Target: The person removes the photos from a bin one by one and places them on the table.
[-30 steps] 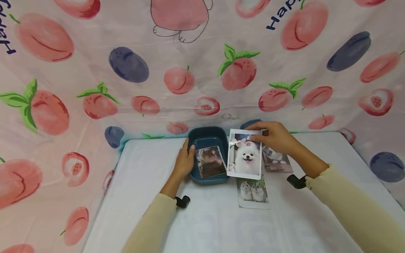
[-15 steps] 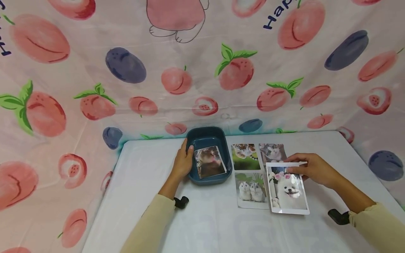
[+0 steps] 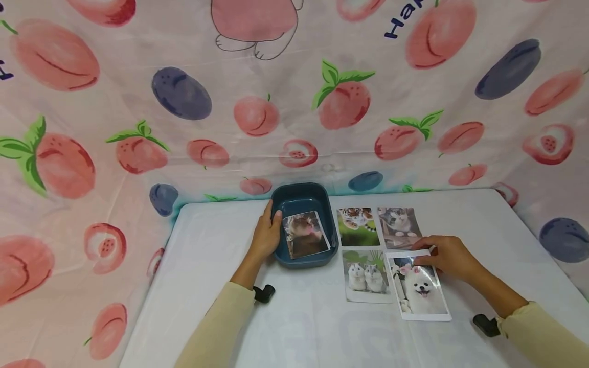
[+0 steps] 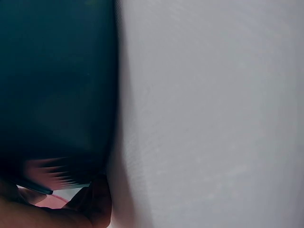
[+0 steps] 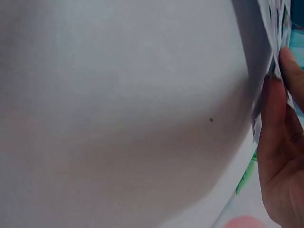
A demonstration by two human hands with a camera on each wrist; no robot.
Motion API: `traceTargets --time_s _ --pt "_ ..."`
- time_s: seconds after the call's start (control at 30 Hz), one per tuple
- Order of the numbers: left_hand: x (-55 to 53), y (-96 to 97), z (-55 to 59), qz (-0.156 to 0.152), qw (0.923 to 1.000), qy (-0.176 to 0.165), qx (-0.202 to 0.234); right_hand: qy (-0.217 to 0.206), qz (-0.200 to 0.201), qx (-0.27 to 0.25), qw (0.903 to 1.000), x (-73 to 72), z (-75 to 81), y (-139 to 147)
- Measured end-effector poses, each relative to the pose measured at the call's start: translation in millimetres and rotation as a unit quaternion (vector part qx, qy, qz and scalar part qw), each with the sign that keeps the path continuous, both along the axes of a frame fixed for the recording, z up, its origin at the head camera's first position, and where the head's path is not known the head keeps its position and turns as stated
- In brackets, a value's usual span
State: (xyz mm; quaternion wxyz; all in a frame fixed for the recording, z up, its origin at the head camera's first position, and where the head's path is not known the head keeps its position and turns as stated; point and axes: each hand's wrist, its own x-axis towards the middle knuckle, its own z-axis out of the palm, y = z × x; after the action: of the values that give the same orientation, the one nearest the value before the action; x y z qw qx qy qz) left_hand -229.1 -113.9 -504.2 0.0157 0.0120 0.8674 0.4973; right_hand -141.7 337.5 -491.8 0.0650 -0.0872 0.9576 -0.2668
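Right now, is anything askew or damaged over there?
Mildly: the top card in the tray lies skewed to its walls. The dog card looks slightly tilted, though the right hand grips it. No damage shows.

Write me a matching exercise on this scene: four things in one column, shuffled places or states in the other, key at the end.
1. dog card
2. tiger card
3. blue tray
4. cat card

A. lying in the far row, on the side away from the blue tray
B. held at its side by the left hand
C. pinched by the right hand
D. lying in the far row, next to the blue tray

Pairs: 1-C, 2-D, 3-B, 4-A
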Motion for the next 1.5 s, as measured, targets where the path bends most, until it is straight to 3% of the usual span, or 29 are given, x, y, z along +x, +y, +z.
traceTargets --time_s 0.4,0.53,0.63,0.8,0.87,1.1,1.3,1.5 --pt "-1.2 -2.2 1.5 0.004 1.0000 -0.001 -0.005 0.056 -0.022 0.090 0.9941 -4.5 -6.0 -2" --pt "-0.9 -3.9 3.0 0.007 1.0000 -0.006 -0.003 0.049 -0.031 0.091 0.9942 -7.9 -1.4 -9" --pt "-0.9 -4.5 3.0 0.005 1.0000 -0.004 -0.003 0.069 -0.016 0.077 0.9945 -15.1 7.8 -21" --pt "-1.4 -5.2 0.8 0.007 1.0000 -0.002 -0.007 0.128 0.051 0.019 0.9903 -42.1 32.4 -63" --pt "-2.0 -5.6 -0.8 0.007 0.9999 0.000 -0.009 0.127 0.081 -0.008 0.9886 -56.0 45.0 -87" --pt "-3.3 -4.2 -2.6 0.003 1.0000 0.004 -0.003 0.007 0.165 -0.067 0.9840 -109.3 80.9 -171" --pt "-2.7 -2.6 -1.9 -0.002 1.0000 0.005 0.000 -0.050 0.189 -0.046 0.9796 -150.6 84.4 -231" --pt "-2.3 -1.8 -1.7 -0.002 0.9999 0.010 -0.002 -0.053 0.187 -0.029 0.9806 -172.5 70.6 -268"
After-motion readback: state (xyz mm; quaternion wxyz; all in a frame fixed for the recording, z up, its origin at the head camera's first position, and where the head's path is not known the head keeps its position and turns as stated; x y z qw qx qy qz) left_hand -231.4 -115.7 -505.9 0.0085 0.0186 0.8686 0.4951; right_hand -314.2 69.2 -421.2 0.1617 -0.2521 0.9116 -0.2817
